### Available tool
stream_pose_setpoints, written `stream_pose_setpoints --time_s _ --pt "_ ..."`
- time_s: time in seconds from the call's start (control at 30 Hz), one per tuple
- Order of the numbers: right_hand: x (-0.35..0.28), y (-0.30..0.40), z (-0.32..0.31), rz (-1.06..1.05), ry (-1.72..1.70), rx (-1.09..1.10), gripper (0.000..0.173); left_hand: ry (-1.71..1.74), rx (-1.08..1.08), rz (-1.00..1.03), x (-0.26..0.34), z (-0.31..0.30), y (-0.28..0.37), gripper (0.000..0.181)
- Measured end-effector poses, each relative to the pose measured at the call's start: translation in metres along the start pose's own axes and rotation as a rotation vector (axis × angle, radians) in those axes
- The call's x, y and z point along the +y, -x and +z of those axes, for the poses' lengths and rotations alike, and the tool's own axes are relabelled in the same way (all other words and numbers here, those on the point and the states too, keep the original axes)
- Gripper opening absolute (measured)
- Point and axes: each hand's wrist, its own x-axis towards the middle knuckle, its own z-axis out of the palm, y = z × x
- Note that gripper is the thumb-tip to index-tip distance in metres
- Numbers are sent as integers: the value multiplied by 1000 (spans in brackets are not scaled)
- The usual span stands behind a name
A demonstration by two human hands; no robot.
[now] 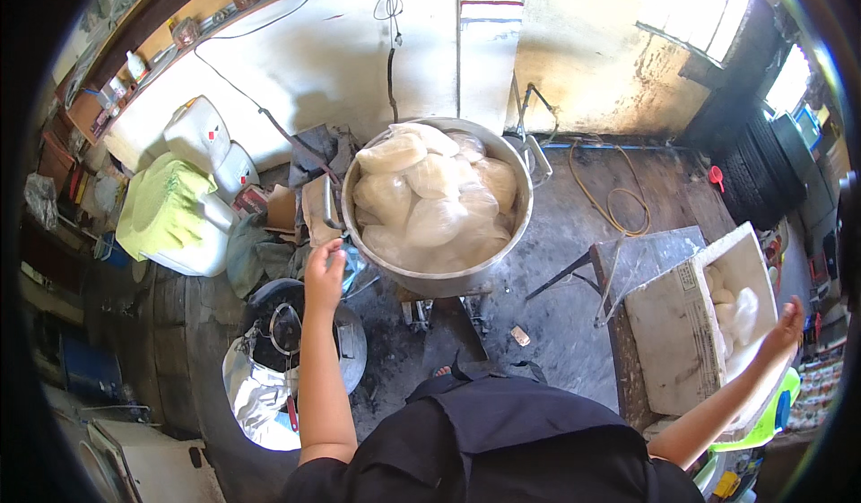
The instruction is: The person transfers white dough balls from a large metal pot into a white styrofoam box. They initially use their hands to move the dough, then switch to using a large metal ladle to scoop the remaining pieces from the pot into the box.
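Note:
A large metal pot (pixel 437 286) stands before me, heaped with several knotted clear plastic bags of pale contents (pixel 436 220). Haze hangs over the bags at its near side. My left hand (pixel 324 276) is raised by the pot's left side, just below the metal side handle (pixel 327 200). Its fingers are loosely bent, with no held thing visible. Off to the right, my right hand (pixel 783 331) hovers at the outer side of a white foam box (pixel 672 341), its fingers extended and nothing seen in it. Inside the box lie several pale rounded pieces and a clear plastic bag (pixel 744 316).
The box rests on a worn table (pixel 613 368) at right. Left of the pot are white jerrycans (pixel 198 133), a yellow-green cloth (pixel 165 207) and a dark bin (pixel 269 301) with a wire strainer (pixel 286 328). A hose (pixel 612 217) and stacked tires (pixel 746 167) lie beyond.

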Motion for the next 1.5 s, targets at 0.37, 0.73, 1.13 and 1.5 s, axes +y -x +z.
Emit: stream_pose_setpoints --time_s 0.37,0.73,1.13,1.5 --pt "74 127 87 177 463 -497 37 -674 -386 338 20 101 -39 14" --pt "127 117 89 267 553 -64 35 -1006 -477 524 17 163 -54 16" --pt "106 120 85 201 544 -84 24 -404 -586 326 62 141 -110 14" --pt "115 126 86 50 460 47 20 -369 -677 748 288 168 -105 13"
